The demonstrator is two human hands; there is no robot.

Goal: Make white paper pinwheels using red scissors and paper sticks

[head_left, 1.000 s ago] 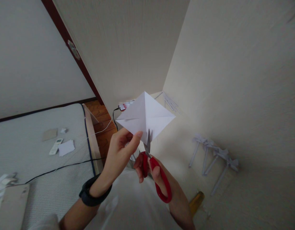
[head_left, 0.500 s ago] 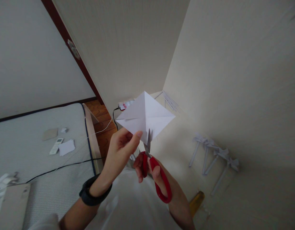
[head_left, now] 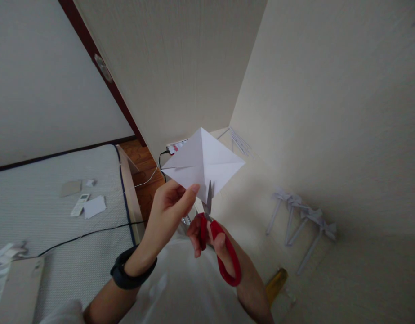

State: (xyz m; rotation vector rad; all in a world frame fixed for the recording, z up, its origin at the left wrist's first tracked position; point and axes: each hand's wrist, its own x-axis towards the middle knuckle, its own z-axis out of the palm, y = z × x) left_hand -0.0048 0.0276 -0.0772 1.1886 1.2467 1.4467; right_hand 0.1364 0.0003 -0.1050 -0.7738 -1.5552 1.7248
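My left hand pinches a white sheet of paper by its lower left edge, thumb on top and fingers beneath. The sheet is turned like a diamond and has creases crossing at its middle. Red-handled scissors are in my right hand, with thumb and fingers through the loops. One blade lies over the paper near its bottom corner, to the right of the lengthwise crease; the other blade is mostly hidden.
Several folded white paper bows on sticks lie at right. Thin paper sticks lie by the wall corner. On the mattress at left are a remote control, white paper pieces and a black cable. A yellow object stands lower right.
The paper has shifted very slightly to the left with my left hand. The scissors remain nearly in the same place at its bottom corner.
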